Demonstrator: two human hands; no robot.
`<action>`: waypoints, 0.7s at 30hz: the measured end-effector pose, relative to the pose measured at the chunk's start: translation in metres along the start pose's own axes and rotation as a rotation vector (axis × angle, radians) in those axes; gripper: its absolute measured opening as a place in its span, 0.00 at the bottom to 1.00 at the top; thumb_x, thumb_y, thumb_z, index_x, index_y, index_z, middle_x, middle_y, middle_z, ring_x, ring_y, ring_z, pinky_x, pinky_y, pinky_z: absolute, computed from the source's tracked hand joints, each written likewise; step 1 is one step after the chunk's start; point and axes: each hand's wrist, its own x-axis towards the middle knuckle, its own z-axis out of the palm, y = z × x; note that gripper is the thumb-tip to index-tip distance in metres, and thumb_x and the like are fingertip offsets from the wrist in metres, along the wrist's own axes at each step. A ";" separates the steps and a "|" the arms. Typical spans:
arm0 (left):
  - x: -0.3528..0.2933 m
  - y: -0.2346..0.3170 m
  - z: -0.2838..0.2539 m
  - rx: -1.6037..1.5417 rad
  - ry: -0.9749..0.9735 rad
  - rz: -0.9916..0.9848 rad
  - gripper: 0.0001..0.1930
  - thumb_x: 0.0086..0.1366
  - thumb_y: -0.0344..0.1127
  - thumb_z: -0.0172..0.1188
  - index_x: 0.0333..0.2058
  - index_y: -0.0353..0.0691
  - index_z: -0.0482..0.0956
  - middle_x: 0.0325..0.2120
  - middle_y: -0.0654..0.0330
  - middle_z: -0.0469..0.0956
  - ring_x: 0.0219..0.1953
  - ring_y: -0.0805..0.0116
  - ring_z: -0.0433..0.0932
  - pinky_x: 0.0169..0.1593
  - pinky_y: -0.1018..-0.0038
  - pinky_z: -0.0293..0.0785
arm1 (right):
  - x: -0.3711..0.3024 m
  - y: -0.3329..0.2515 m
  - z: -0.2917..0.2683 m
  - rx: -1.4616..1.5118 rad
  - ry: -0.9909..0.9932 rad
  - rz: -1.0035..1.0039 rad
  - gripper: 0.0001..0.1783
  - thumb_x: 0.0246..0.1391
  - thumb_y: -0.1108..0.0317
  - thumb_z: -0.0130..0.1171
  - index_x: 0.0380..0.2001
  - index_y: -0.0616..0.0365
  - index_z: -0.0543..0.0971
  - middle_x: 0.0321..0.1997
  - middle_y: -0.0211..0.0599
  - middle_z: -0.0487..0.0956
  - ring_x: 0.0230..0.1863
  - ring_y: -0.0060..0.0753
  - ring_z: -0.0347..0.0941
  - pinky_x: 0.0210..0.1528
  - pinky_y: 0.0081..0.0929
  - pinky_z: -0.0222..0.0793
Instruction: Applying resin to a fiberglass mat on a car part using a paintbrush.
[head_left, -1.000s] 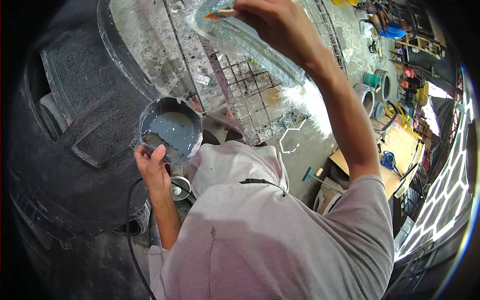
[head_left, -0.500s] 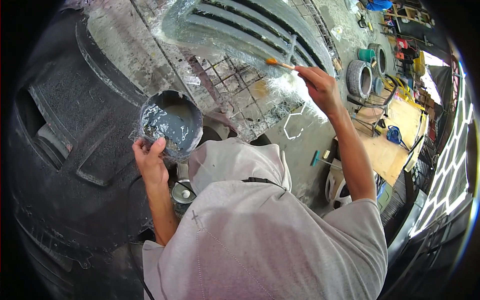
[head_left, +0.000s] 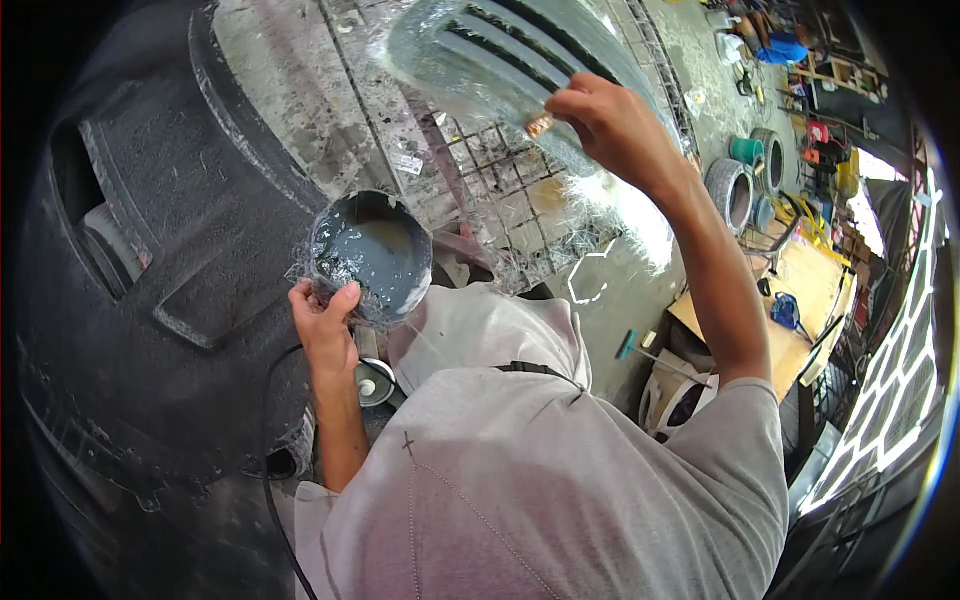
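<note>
My left hand (head_left: 327, 318) grips the rim of a dark round bowl (head_left: 405, 275), thumb over the edge. Greyish liquid lies in the bottom, and shiny smears coat its inner wall. My right hand (head_left: 612, 125) is closed around a paintbrush (head_left: 540, 125), whose orange-brown bristles show below the fingers; its handle is mostly hidden. Under that hand lies a grey, glossy, slotted panel (head_left: 430, 60) with long dark openings. Loose white fibres (head_left: 600, 200) fray out along the panel's near edge.
A large black moulded body part (head_left: 210, 210) fills the left side. Beneath the panel is a wire mesh rack (head_left: 500, 165). Tyres (head_left: 729, 190), a green bucket (head_left: 745, 150) and a wooden board (head_left: 800, 270) stand at the right. A black cable (head_left: 268, 440) runs past my left forearm.
My right hand has moved left and up over the panel with the paintbrush, which now points more downward. The whole view has shifted, and the bowl appears slightly further right.
</note>
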 end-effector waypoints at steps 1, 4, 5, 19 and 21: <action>-0.002 0.001 -0.004 -0.021 -0.004 0.008 0.29 0.54 0.24 0.68 0.53 0.32 0.62 0.46 0.53 0.73 0.48 0.66 0.74 0.56 0.68 0.71 | 0.012 -0.006 0.000 0.001 -0.005 -0.016 0.11 0.49 0.79 0.56 0.36 0.52 0.79 0.37 0.42 0.77 0.36 0.51 0.78 0.37 0.43 0.74; -0.007 -0.001 -0.013 -0.066 0.014 0.031 0.29 0.55 0.24 0.68 0.52 0.33 0.63 0.45 0.54 0.73 0.47 0.67 0.74 0.55 0.69 0.72 | 0.043 -0.015 0.001 0.009 0.065 -0.108 0.10 0.52 0.77 0.58 0.36 0.52 0.81 0.36 0.41 0.78 0.36 0.49 0.79 0.36 0.40 0.75; -0.009 -0.002 -0.016 -0.081 0.027 0.043 0.28 0.55 0.24 0.68 0.52 0.33 0.63 0.45 0.54 0.74 0.47 0.67 0.75 0.54 0.69 0.72 | 0.051 -0.017 0.000 0.007 0.060 -0.117 0.10 0.52 0.77 0.58 0.36 0.52 0.81 0.36 0.41 0.78 0.36 0.49 0.79 0.36 0.40 0.75; -0.013 -0.004 -0.021 -0.095 0.025 0.052 0.29 0.54 0.25 0.69 0.51 0.34 0.62 0.45 0.54 0.73 0.47 0.67 0.75 0.53 0.69 0.72 | 0.070 -0.022 -0.007 0.241 0.371 -0.131 0.07 0.54 0.75 0.61 0.36 0.56 0.83 0.34 0.44 0.79 0.35 0.47 0.78 0.37 0.36 0.74; -0.013 -0.002 -0.015 -0.091 0.016 0.049 0.29 0.54 0.25 0.69 0.51 0.33 0.62 0.45 0.54 0.74 0.47 0.67 0.75 0.53 0.69 0.73 | 0.039 0.001 0.022 0.265 0.358 -0.083 0.11 0.54 0.75 0.64 0.42 0.52 0.85 0.40 0.38 0.81 0.37 0.40 0.80 0.40 0.30 0.76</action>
